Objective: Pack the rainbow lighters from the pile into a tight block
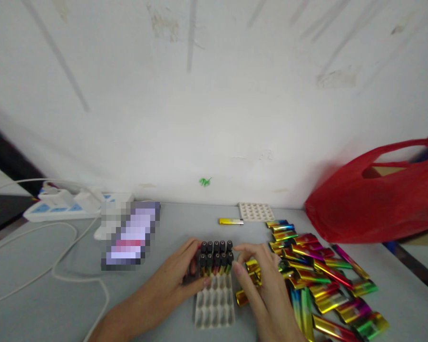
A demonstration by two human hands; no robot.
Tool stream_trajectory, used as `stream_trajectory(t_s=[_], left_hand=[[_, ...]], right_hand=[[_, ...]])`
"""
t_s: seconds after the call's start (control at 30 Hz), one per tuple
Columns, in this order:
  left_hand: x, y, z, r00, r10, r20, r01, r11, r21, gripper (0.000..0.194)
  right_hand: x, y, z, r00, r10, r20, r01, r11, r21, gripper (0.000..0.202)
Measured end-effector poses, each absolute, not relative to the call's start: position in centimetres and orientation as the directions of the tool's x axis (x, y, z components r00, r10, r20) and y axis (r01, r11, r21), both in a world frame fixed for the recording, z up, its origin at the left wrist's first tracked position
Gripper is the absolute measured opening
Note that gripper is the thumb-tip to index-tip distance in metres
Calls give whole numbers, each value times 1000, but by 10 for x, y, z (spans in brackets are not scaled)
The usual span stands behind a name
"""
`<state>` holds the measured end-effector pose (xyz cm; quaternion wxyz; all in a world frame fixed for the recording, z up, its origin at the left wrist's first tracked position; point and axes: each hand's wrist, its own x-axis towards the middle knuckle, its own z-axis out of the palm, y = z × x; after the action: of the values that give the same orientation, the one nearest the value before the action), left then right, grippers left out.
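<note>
We have two rows of black-topped, lighter-like pieces [217, 259] standing at the far end of a white cell tray [215, 324], whose pockets seem to keep them upright and evenly spaced. Shiny metallic casings [330, 302] lie loose at our right, probably for easy reach. Our left hand [178, 273] curls beside the rows, thumb over the tray, apparently steadying them; its grip we cannot tell. Our right hand [266, 282] arches opposite, thumb and forefinger parted, nothing visibly clasped.

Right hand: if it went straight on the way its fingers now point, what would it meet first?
Probably the rightmost black-topped items standing in the pale tray; the gap looks small, but its depth is unclear.
</note>
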<state>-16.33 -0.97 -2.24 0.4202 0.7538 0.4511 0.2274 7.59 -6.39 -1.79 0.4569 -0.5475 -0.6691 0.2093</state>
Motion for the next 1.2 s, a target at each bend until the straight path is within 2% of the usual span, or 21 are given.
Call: stream_trajectory(t_s=[0.13,0.3,0.4,0.53,0.67,0.87,1.03,1.2], left_hand=[[-164,-9,-23,484,874,-39,502,-241,831,26],[-166,-9,-28,466,884,-26,524,-253,813,29],[-166,-9,-29,458,889,-20,534,-257,806,27],[-165,-11,-26,470,882,-26,518,-252,818,27],[-164,-11,-22,468,883,-49,520,-230,823,24],[-162,-8,-23,447,894,-44,532,-226,816,26],[-160,-8,-19,441,896,-56,499,-193,845,38],[-157,-8,-15,418,907,-51,508,-187,841,42]], right_hand=[[87,-59,-22,57,912,406,693,257,-673,20],[95,-51,-24,132,901,412,911,53,-409,22],[92,-51,-22,161,902,400,965,-59,-255,29],[91,-53,-24,123,899,420,988,-70,-139,33],[93,-54,-27,99,884,457,990,-40,-138,40],[94,-53,-28,114,850,514,972,11,-234,36],[94,-49,-35,127,875,467,961,8,-276,47],[97,-43,-46,74,895,440,910,121,-397,55]])
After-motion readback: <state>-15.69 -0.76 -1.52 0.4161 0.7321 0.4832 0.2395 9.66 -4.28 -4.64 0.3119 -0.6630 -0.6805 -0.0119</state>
